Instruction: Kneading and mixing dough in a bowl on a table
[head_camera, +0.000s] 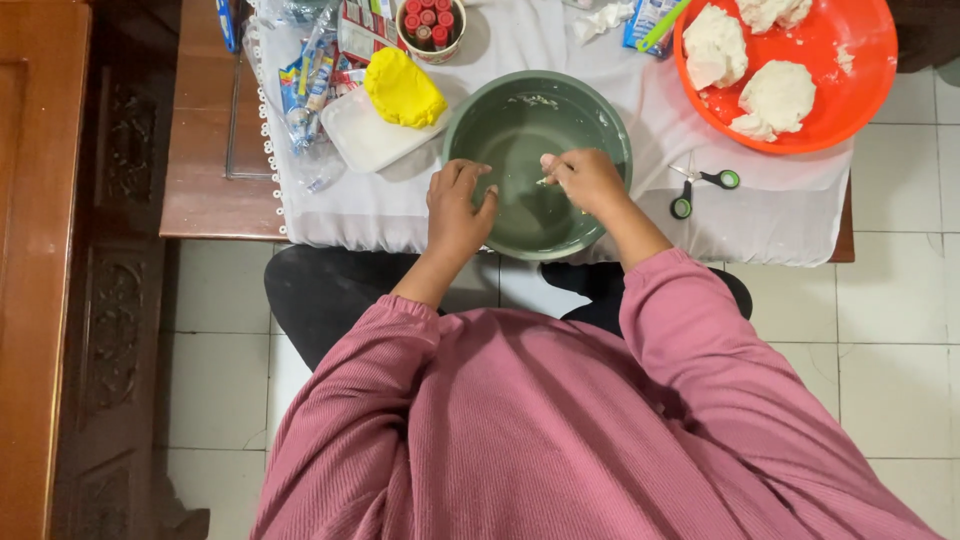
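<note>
Your right hand (590, 182) is inside the green bowl (470, 120), fingers pinched together on a small pale scrap of dough against the bowl's inner wall on its right side. Your left hand (455, 205) rests on the near rim at the bowl's left, fingers curled loosely over the edge and not closed on anything. The bowl sits on the white cloth (780, 210) over the tabletop, directly in front of you, and the scrap lies at your right fingertips, so the right hand is the nearer one by far; the scrap is too small to tell any long axis. Thin pale smears cling to the far inner wall of the bowl, across from both hands. Just right of the bowl, apart from it, lie green-handled scissors (700, 190). Beyond them an orange basin (860, 90) holds white dough lumps (775, 98). To the far left of the bowl, a yellow dough piece (403, 90) lies on a white tray (365, 140)
</note>
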